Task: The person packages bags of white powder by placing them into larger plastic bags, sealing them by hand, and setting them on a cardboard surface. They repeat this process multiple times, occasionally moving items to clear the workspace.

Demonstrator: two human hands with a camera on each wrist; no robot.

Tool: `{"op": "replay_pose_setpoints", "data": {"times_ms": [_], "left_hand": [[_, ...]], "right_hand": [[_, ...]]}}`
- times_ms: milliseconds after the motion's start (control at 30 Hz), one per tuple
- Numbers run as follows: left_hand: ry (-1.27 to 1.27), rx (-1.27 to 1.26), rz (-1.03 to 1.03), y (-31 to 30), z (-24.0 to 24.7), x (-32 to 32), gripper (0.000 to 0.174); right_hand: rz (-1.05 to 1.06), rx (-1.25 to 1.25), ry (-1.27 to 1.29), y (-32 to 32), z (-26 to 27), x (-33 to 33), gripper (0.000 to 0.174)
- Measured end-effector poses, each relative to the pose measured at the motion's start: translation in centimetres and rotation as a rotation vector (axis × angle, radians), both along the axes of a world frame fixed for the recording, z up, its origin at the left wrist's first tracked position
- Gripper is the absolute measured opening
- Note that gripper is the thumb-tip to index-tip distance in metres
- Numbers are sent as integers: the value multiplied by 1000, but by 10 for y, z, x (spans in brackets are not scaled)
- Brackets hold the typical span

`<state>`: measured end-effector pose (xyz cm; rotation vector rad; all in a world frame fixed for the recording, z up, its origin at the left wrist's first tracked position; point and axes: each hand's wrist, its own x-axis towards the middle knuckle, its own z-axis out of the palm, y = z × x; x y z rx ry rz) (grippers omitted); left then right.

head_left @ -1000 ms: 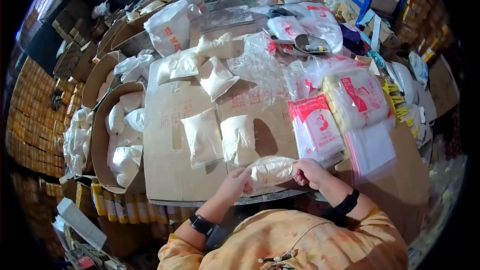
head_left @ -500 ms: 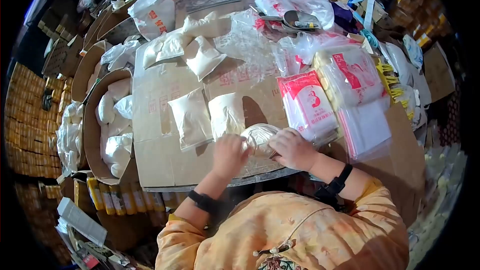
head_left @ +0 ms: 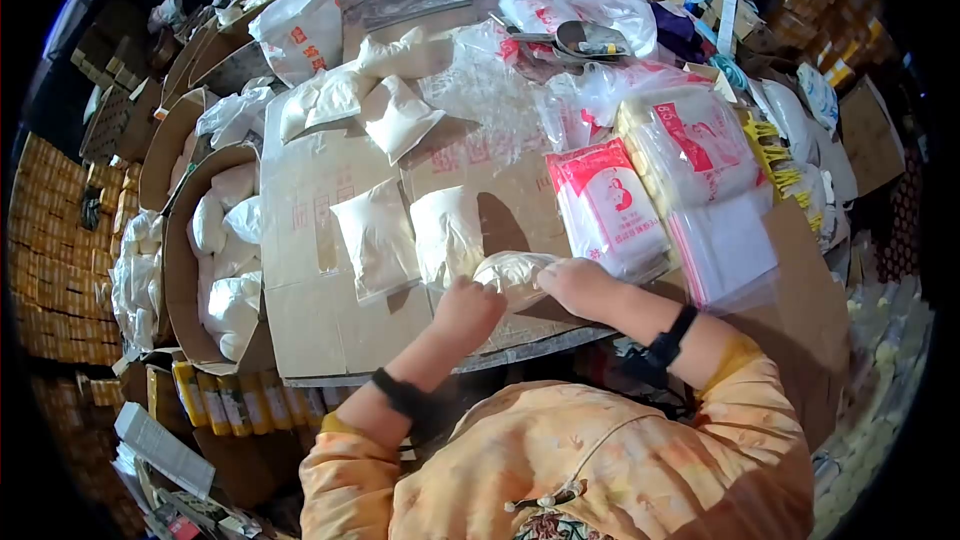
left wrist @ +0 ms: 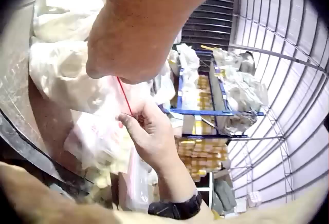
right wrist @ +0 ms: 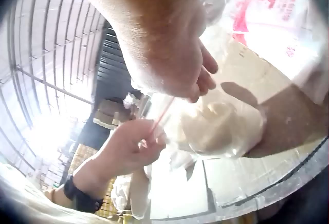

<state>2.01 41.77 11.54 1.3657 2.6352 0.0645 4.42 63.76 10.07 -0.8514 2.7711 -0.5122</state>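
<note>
Both hands hold a clear zip bag (head_left: 512, 273) of pale powder at the near part of the cardboard-covered table. My left hand (head_left: 470, 312) pinches one end of its top edge. At the other end, my right hand (head_left: 580, 287) pinches the same edge. A thin red zip strip (left wrist: 125, 95) runs taut between the hands in the left wrist view. The bag's powder-filled body (right wrist: 218, 126) hangs below that edge in the right wrist view. Just beyond the hands, two filled bags lie side by side, the left one (head_left: 377, 238) and the right one (head_left: 447, 232).
More filled bags (head_left: 400, 117) lie farther back on the cardboard (head_left: 325, 325). On the right are red-printed packs (head_left: 608, 208) and flat clear bags (head_left: 725, 250). An open carton (head_left: 190, 315) with white bags stands left. A metal scoop (head_left: 590, 40) rests at the back.
The hands and powder bag have moved forward from the table's front edge, close to the two lying bags. The fingers have shifted along the bag's top edge. The head view has shifted slightly.
</note>
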Motion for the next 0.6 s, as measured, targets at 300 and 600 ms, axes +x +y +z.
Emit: {"op": "replay_pose_setpoints", "data": {"times_ms": [300,600], "left_hand": [[11,103,-180,-16,13,14,5],[25,113,-327,-19,22,13,6]], "right_hand": [[30,-59,118,20,14,24,5],[138,-138,160,22,28,32,6]]}}
